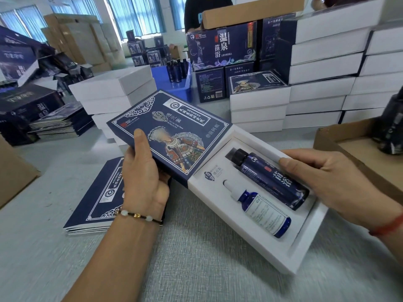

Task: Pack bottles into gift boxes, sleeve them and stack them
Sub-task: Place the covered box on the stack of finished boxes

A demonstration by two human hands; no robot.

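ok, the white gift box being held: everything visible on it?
The white gift box is a shallow white tray, foam-like insert, tilted above the grey table. Two cutouts hold a dark black-capped bottle and a blue dropper bottle, both lying flat. The right hand grips its far edge; the left hand holds the navy sleeve covering its left end.

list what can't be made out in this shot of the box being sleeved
Head view only:
- White gift box: its far end is inside the blue sleeve, so how far it is in stays hidden.
- Dropper bottle: label print too small to read.
- Left hand: fingers hidden behind the sleeve.
- Dark bottle: part covered by the right hand.
- Person at the top: cut off by the frame edge.
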